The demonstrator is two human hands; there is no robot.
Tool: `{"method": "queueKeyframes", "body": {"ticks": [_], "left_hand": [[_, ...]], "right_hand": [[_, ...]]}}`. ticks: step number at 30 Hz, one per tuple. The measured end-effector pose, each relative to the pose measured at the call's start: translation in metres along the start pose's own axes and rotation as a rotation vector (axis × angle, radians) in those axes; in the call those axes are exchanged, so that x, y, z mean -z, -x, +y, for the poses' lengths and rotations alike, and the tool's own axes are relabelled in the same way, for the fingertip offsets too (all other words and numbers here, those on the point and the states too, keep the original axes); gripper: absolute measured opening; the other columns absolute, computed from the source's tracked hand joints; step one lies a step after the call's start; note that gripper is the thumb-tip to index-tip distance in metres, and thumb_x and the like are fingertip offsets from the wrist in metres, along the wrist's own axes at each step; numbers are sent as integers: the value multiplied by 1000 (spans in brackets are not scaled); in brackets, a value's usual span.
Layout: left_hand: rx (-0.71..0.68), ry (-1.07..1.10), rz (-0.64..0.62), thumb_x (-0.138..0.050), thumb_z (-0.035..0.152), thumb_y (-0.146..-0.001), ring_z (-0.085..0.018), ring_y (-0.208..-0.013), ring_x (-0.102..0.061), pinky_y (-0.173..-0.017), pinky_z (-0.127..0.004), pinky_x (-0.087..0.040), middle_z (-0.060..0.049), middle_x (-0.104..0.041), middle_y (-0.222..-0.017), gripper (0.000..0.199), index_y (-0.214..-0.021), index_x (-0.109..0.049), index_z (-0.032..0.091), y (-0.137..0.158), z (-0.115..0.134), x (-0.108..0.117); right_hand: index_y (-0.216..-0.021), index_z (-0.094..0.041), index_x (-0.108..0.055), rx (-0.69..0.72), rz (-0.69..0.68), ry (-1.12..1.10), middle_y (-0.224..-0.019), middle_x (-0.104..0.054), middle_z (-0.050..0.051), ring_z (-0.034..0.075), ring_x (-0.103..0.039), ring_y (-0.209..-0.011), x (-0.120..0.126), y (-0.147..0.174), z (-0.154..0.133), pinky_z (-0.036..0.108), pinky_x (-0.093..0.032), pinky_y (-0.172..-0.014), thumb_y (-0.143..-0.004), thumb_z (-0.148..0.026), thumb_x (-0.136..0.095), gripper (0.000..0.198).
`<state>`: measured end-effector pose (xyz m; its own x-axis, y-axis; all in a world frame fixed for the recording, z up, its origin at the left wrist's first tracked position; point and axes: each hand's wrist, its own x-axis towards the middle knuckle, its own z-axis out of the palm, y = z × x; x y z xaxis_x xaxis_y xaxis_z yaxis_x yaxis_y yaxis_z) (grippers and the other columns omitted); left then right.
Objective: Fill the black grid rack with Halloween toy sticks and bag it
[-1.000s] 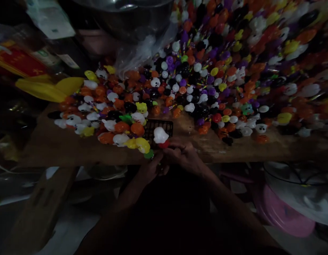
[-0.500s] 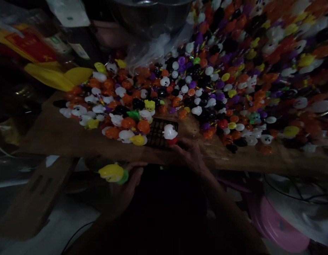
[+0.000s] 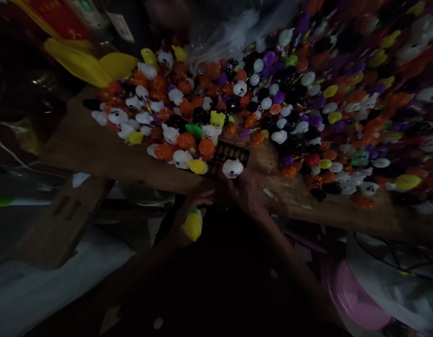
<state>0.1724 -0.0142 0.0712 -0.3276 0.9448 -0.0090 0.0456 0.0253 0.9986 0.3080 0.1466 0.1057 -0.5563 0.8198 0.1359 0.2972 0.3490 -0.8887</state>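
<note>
Yellow toy (image 3: pixel 193 227) held in half-spread left hand (image 3: pixel 187 206); right hand (image 3: pixel 249 194) clasps white toy (image 3: pixel 232 168).

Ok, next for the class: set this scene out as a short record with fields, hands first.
Left hand: holds a yellow-and-green glossy figure
Right hand: holds a white, round-headed glossy figure
Near right hand: black rectangular grid tray; contact with the white figure unclear
Surface: brown wooden table
Further back: mass of small multicoloured glossy figures
Light: dim
</note>
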Motion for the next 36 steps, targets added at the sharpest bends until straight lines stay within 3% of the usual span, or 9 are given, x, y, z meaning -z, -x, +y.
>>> {"method": "queueKeyframes", "body": {"ticks": [3,8,11,14,18,25,31,36], "left_hand": [[2,4,-4,-64,36,-96,-25,-129,-61,-113,-42,-45,-10,-70,-135,21,-110,-74,23,-2,-1,1],[48,2,23,-62,40,-96,-24,-107,-71,-99,-37,-55,-9,-77,-116,26,-111,-75,23,1,2,-2],[90,-4,35,-61,41,-97,-23,-101,-72,-94,-36,-56,-9,-78,-111,28,-111,-77,23,0,10,-3],[111,14,66,-62,44,-97,-23,-101,-72,-96,-35,-55,-9,-78,-107,28,-106,-78,23,-2,15,-5],[142,54,105,-64,48,-95,-22,-91,-71,-90,-36,-57,-10,-78,-102,31,-102,-77,21,-5,14,-12],[158,124,145,-66,53,-94,-19,-79,-68,-81,-34,-58,-8,-76,-93,34,-100,-75,20,-8,11,-13],[212,220,115,-65,61,-92,-14,-65,-66,-61,-28,-57,-6,-74,-86,45,-106,-70,19,-9,19,-13],[243,250,53,-61,58,-96,-6,-42,-51,-37,-20,-37,-3,-71,-86,44,-115,-66,19,-9,29,-16]], "right_hand": [[-96,-20,-73,-14,31,-67,-97,-74,10,26,-67,-88,-10,-7,5,38,-54,-81,-92,-51,-61,34],[-97,-20,-74,-16,-83,-17,-97,-75,9,24,-68,-88,-13,-4,7,36,-54,-80,-92,-51,-63,33],[-97,-20,-73,6,-42,-30,-99,-76,10,25,-68,-92,-12,-1,9,37,-55,-84,-92,-49,-65,31],[-98,-20,-72,-66,33,-167,-98,-77,8,24,-70,-90,-15,-3,14,38,-56,-86,-91,-52,-65,33],[-98,-21,-73,-112,-21,-166,-98,-78,7,24,-71,-91,-14,-3,19,38,-57,-86,-89,-52,-67,33],[-101,-22,-71,75,-93,1,-98,-72,9,25,-67,-90,-6,2,20,38,-55,-83,-98,-45,-59,26],[-97,-21,-68,163,-228,149,-91,-66,9,23,-61,-87,-8,-4,17,36,-52,-80,-103,-40,-53,25],[-101,-20,-68,240,-297,189,-93,-66,9,21,-59,-84,-7,-11,20,33,-51,-79,-105,-41,-50,28]]}}
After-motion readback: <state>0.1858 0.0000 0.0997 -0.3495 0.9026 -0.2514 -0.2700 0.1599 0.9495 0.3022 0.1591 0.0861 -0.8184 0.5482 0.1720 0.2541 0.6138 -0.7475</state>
